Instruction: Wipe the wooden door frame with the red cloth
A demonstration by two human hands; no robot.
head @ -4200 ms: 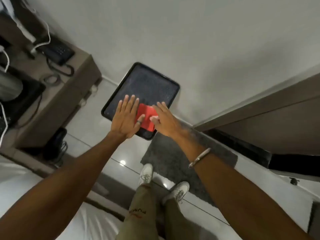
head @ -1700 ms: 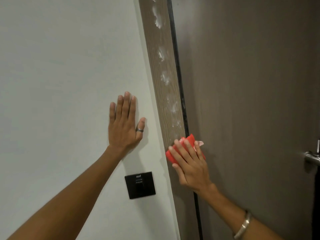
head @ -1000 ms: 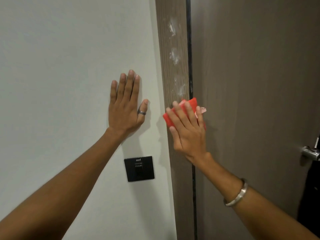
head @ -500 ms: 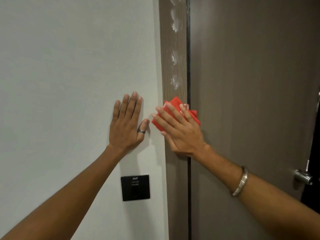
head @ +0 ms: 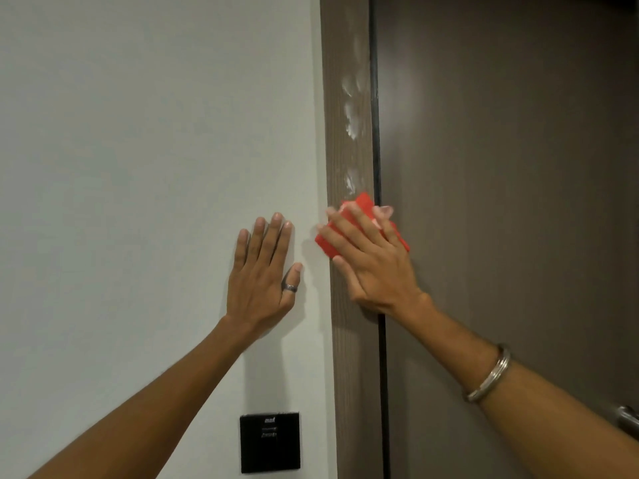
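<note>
The wooden door frame (head: 349, 357) runs as a vertical grey-brown strip between the white wall and the dark door. White smudges (head: 352, 115) mark it above my hands. My right hand (head: 375, 261) presses the folded red cloth (head: 363, 205) flat against the frame, just below the lowest smudge; its fingers cover most of the cloth. My left hand (head: 264, 274), wearing a ring, lies flat on the wall just left of the frame, fingers spread, holding nothing.
A dark brown door (head: 511, 202) fills the right side, with a metal handle (head: 627, 418) at the lower right edge. A black switch plate (head: 269, 442) sits on the white wall (head: 138, 167) below my left hand.
Since the tray on the floor, I have carried the red cloth to the frame and wiped upward. In the last half second the view has barely shifted; the cloth stays below the smudges.
</note>
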